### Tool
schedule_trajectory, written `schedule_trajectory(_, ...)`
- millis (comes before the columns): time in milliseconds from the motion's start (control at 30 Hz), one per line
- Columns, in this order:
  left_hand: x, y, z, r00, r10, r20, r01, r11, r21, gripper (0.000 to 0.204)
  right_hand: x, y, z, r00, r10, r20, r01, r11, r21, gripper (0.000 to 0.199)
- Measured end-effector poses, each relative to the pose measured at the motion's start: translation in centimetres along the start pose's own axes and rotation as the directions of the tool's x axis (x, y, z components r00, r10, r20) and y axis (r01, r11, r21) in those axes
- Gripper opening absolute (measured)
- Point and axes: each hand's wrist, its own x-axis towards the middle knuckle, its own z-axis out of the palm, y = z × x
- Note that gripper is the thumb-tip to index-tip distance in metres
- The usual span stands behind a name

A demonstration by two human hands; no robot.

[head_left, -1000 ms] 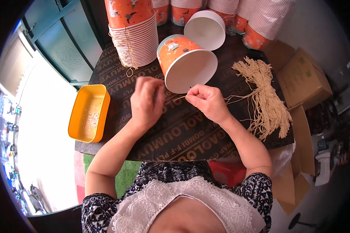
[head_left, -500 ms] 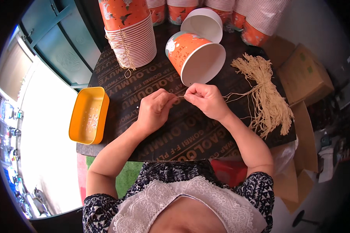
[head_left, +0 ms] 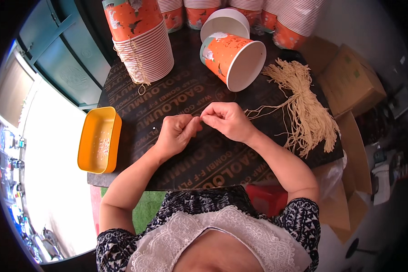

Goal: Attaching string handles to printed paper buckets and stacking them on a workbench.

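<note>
Over the middle of the table, my left hand (head_left: 177, 135) and my right hand (head_left: 230, 121) meet, their fingertips pinched together. Both are closed on a thin tan cord (head_left: 263, 110), mostly hidden between the fingers. Its strands trail from my right hand toward a bundle of cords (head_left: 306, 111) lying on the right. Just beyond my hands, an orange paper bucket (head_left: 222, 56) with a white inside lies on its side, its mouth facing right. A white paper bucket (head_left: 229, 23) lies behind it.
A tall stack of paper buckets (head_left: 147, 52), cords hanging on its side, stands at the back left. More stacks (head_left: 299, 22) line the back. A yellow tub (head_left: 115, 140) with small pale bits sits at the left edge. Cardboard boxes (head_left: 358, 81) stand right of the dark table (head_left: 190, 170).
My fingertips have come together, closing the short gap where the cord showed. The orange bucket has rolled to the right. The whole view has shifted slightly.
</note>
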Motion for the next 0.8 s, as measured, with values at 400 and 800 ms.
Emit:
schedule_trajectory(400, 0.1, 0.3, -0.2, 0.967, -0.239, 0.091, 0.253, 0.945, -0.209, 0.05, 0.0, 0.7, 0.9, 1.0, 0.016, -0.013, -0.015, 0.998, 0.063, 0.009)
schedule_trajectory(800, 0.2, -0.2, -0.7, 0.958, -0.27, 0.095, 0.286, 0.895, -0.342, 0.031, 0.2, 0.6, 1.4, 0.998, 0.001, -0.066, -0.005, 0.999, -0.051, 0.011)
